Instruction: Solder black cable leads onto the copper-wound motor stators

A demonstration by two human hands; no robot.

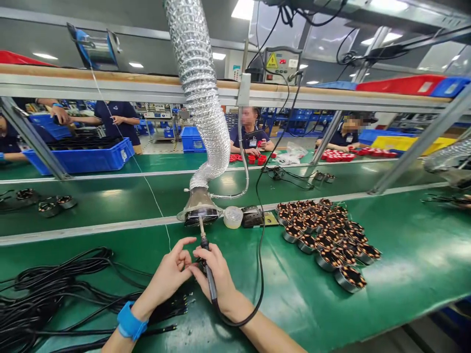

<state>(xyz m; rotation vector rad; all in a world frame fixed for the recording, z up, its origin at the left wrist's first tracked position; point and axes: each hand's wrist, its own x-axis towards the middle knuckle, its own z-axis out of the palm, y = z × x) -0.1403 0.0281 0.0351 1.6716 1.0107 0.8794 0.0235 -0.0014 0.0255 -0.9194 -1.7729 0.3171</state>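
Observation:
My right hand point(218, 274) is wrapped round a soldering iron point(210, 282), its metal tip pointing away under the fume hood point(200, 208). Close beside it, my left hand point(172, 272) has its index finger raised and its thumb and other fingers curled in. A small dark thing lies between the two hands, mostly hidden by the fingers. Thin pale solder wire point(152, 189) runs down from a spool point(96, 49) and passes behind my left hand. A blue wrist strap point(131, 321) circles my left wrist.
Black cables point(47, 289) lie heaped at left. Many copper-wound motor stators point(327, 235) stand grouped at right. A round pale tub point(233, 217) sits by the hood. The iron's cord point(262, 255) loops over my right forearm. Across the bench, co-workers handle red parts point(336, 155).

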